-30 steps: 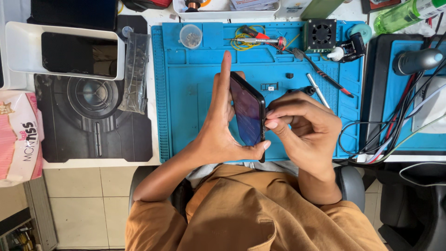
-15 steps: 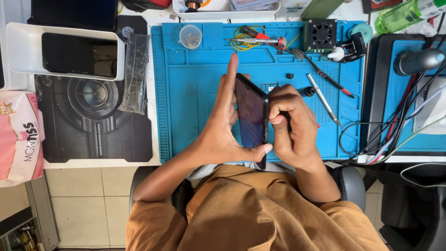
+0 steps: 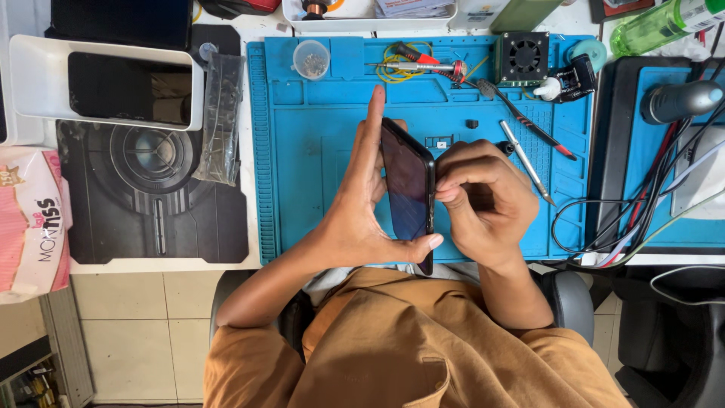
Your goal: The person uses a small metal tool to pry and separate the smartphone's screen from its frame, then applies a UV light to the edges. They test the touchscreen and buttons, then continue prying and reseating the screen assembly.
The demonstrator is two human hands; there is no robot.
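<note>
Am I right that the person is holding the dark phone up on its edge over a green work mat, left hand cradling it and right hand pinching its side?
Not quite: the work mat is blue, not green, as the head view shows. The rest holds: the left hand cradles the dark phone on its edge and the right hand pinches its side.

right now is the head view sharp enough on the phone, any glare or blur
Head view: even, soft light, no hard shadows on the blue mat; the phone between the left hand and right hand is sharp, its dark screen showing only a faint sheen; slight wide-angle bending at the edges; no motion blur.
</note>
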